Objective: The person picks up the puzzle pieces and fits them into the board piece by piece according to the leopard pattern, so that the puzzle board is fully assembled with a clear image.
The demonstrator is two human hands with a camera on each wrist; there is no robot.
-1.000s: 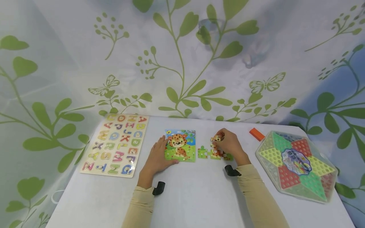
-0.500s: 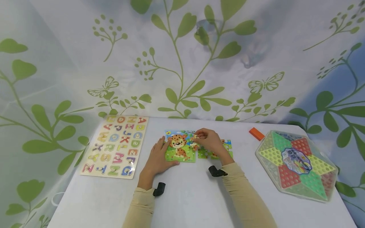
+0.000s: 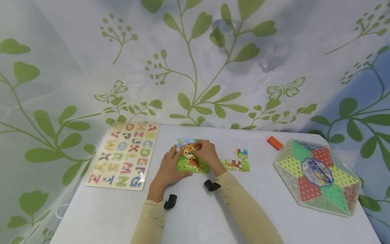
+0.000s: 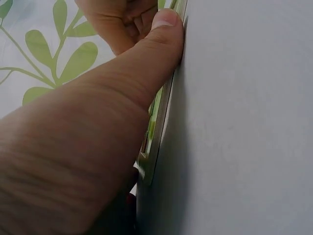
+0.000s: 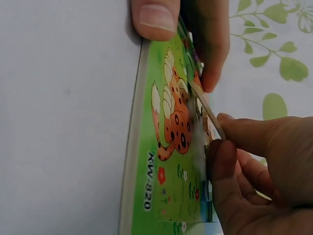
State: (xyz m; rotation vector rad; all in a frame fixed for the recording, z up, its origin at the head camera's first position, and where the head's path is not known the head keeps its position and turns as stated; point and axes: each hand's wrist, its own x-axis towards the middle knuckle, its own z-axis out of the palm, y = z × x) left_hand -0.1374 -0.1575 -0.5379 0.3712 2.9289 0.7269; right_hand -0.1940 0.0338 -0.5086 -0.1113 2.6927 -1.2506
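Observation:
A leopard puzzle board (image 3: pixel 199 168) lies on the white table in the head view, with "KW-820" printed near its edge in the right wrist view. My left hand (image 3: pixel 169 166) rests at its left side, fingers mostly straight, thumb along the near edge. Over the board, my right hand (image 3: pixel 207 154) pinches a thin puzzle piece (image 5: pixel 208 110) between thumb and fingertips. That piece is tilted, its lower end close to the board's surface. To the right, several partly joined puzzle pieces (image 3: pixel 234 165) lie flat; my right wrist overlaps some of them.
On the left lies a wooden alphabet board (image 3: pixel 123 156) with coloured letters. An orange block (image 3: pixel 275 143) sits at the back right, beside a hexagonal Chinese checkers board (image 3: pixel 317 178). A leaf-patterned curtain (image 3: pixel 195 67) hangs along the table's back edge.
My right hand has carried the puzzle piece leftward from the group of pieces to above the leopard board. The left hand has stayed at the board's side.

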